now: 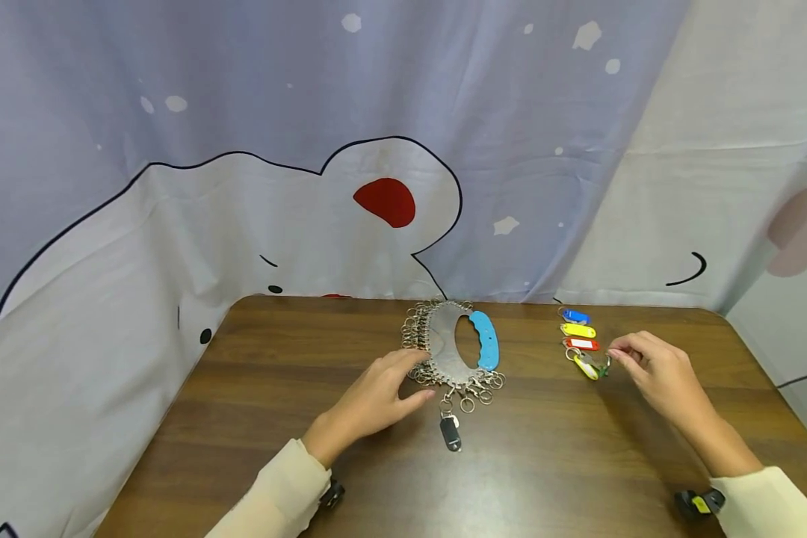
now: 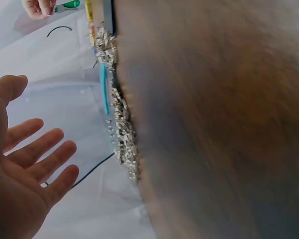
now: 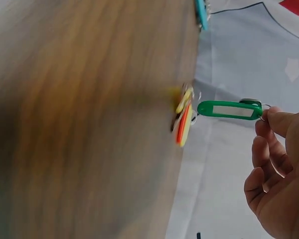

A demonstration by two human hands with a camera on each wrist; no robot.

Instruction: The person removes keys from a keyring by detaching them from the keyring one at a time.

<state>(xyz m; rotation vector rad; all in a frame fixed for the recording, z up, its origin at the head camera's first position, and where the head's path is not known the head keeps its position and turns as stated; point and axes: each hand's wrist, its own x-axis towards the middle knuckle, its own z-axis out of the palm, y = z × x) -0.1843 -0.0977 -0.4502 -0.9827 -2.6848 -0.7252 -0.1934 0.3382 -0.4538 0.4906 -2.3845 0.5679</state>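
My right hand (image 1: pixel 660 377) pinches the small metal ring of a green key tag (image 3: pixel 228 110) between thumb and fingertips. In the right wrist view that tag stretches out sideways, its pale label facing the camera. My left hand (image 1: pixel 379 394) hovers with relaxed, spread fingers at the left side of a metal key holder plate (image 1: pixel 441 340). The plate carries a blue handle (image 1: pixel 486 341) and many small clips and rings along its curved edge. A black key tag (image 1: pixel 450 433) hangs from one of the lower clips and lies on the table.
Left of my right hand, a blue tag (image 1: pixel 575 317), a yellow tag (image 1: pixel 577 330) and a red tag (image 1: pixel 581 344) lie in a column. A yellow-green tag (image 1: pixel 585 367) lies below them. Behind the wooden table (image 1: pixel 296 329) hangs a printed curtain (image 1: pixel 242 224).
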